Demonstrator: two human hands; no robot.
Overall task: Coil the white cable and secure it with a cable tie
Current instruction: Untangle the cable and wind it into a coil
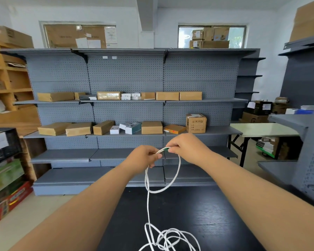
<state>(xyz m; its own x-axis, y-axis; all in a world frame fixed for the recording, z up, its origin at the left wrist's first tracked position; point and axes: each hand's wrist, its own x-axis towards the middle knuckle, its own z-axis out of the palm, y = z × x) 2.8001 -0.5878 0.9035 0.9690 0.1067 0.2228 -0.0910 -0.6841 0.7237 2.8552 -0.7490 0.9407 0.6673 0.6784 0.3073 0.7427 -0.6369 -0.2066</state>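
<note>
White cable (178, 167) hangs in one loop at the centre of the frame, held up between both hands. I see my left hand (143, 157) curled round the strands and my right hand (187, 147) pinching the top of the loop, where a green bit shows. Below, the cable trails down to a loose tangle on the black table (216, 214), bottom centre.

Grey pegboard shelving (127, 77) lines the white wall (170, 24) beneath two windows (212, 36); a black table (197, 214) stands in front.
</note>
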